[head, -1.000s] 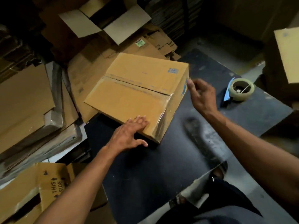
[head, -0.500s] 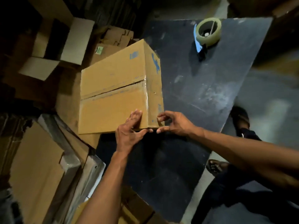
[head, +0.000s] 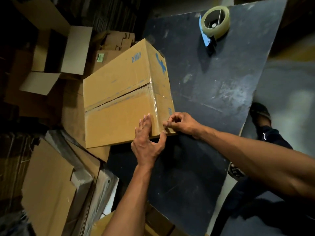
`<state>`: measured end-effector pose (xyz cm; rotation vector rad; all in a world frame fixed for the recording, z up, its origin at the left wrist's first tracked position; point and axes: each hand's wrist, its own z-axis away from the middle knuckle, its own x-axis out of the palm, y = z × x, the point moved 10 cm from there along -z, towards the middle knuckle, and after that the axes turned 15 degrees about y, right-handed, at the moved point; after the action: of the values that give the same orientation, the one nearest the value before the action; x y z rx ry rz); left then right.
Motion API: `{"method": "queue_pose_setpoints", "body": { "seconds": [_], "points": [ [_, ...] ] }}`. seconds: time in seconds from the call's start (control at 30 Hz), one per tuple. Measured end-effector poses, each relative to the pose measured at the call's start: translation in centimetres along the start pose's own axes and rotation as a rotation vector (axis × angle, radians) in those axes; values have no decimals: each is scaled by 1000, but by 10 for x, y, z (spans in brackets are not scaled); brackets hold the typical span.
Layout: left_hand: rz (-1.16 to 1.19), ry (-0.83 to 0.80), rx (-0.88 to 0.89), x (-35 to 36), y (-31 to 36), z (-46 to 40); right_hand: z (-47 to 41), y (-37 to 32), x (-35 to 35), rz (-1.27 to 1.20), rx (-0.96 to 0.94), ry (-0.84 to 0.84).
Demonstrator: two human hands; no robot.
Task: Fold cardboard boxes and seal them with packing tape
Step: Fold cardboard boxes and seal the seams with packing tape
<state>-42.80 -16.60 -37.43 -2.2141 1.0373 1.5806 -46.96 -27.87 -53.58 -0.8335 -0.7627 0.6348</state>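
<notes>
Here we see a closed cardboard box (head: 126,97) sitting on the left edge of a dark, scuffed worktable (head: 213,92), its left part overhanging the flattened cardboard sheets (head: 46,181) stacked beside the table. Clear packing tape (head: 117,97) runs along the seam of its top flaps and down over the near right edge. Our left hand (head: 146,142) lies flat on the box top at the near right corner, fingers straight and together, thumb spread out along the lower edge. Our right hand (head: 182,124) meets it at that same corner, fingers curled, thumb and forefinger pinching at the tape end on the side of the box. A tape dispenser (head: 214,23) with a clear roll and a blue blade guard lies at the far end of the table, well apart from the box. An open box (head: 56,55) with pale flaps stands among the cardboard at upper left. A dark shoe (head: 260,113) shows on the floor to the right of the table.
</notes>
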Motion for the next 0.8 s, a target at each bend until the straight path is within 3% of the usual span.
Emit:
{"method": "queue_pose_setpoints", "body": {
  "seconds": [0.27, 0.53, 0.7, 0.8],
  "points": [
    [-13, 103, 86, 8, 5, 9, -1, 7, -3, -87, 51, 4],
    [-24, 144, -21, 9, 7, 7, 1, 14, -1, -72, 52, 30],
    [-183, 92, 315, 22, 17, 20, 0, 21, -6, -57, 39, 81],
    [-255, 32, 337, 29, 14, 23, 2, 19, -7, -51, 32, 88]
  ]
}}
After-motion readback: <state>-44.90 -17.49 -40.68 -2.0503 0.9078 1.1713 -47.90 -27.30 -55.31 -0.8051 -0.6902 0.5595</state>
